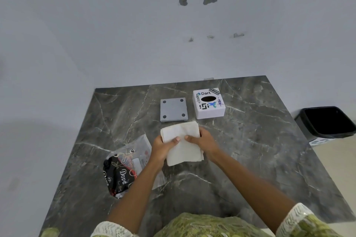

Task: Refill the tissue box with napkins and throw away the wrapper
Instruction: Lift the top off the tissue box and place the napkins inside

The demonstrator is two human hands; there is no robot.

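A stack of white napkins (183, 147) is held above the middle of the dark marble table (260, 140). My left hand (160, 147) grips its left side and my right hand (204, 140) grips its right side, thumbs on top. Beyond the napkins lies the grey base plate of the tissue box (173, 109), flat with dark pads at its corners. To its right stands the white tissue box cover (209, 103), stickers on top and an oval slot. The empty plastic wrapper (126, 167), clear with a black printed part, lies on the table left of my left forearm.
A black-lined waste bin (327, 122) stands on the floor past the table's right edge. A plain white wall rises behind the table's far edge.
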